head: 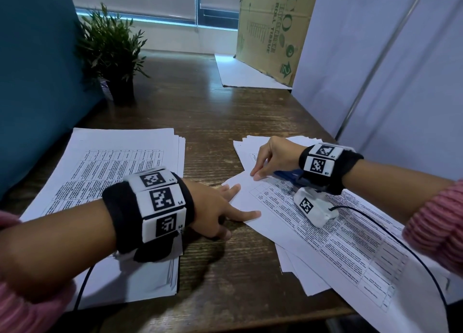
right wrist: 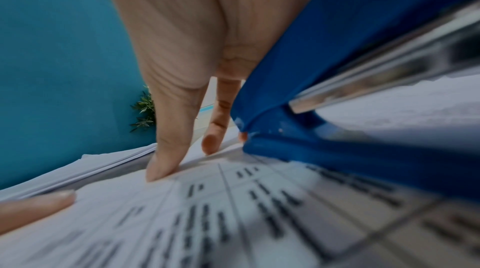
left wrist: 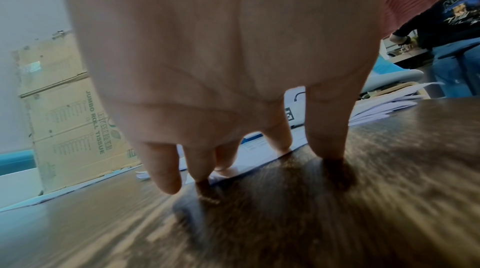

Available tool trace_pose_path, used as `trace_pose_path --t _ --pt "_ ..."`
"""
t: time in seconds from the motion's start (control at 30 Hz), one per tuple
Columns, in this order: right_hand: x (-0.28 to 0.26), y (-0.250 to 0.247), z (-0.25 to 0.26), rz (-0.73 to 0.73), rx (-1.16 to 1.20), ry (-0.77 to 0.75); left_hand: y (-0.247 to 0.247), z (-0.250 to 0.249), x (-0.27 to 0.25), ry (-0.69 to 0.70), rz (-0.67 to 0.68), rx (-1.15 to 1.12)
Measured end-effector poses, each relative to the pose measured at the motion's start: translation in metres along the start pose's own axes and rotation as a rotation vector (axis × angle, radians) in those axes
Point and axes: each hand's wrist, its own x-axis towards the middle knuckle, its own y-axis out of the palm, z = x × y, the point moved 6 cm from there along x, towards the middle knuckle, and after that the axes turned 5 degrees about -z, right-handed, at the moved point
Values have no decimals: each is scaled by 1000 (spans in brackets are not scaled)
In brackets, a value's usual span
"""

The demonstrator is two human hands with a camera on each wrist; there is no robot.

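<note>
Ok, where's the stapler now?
Head view, right side: the stapler sits on the right-hand papers, tucked under the right hand.

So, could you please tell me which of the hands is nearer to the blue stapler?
Right. The right hand is directly over the blue stapler, fingertips pressing the printed sheet beside it; the left hand rests apart at that sheet's left edge.

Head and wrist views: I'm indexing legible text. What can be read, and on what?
"JUMBO ROLL TISSUE": cardboard box.
"R1", "R2": right wristband.
"NEW": another person's dark shirt, rest cut off.
Printed sheets, left wristband tags: too small or blurred.
</note>
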Motion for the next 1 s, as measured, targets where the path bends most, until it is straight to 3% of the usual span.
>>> trace_pose_path --t 0.47,0.67,1.0 --pt "3 5 1 68 -75 -30 -1 -1 -1 -1 0 4" --pt "1 -7 -4 32 34 -25 -1 0 -1 -3 6 6" --pt "4 -6 1 27 -104 -80 -2 -1 -1 1 14 24"
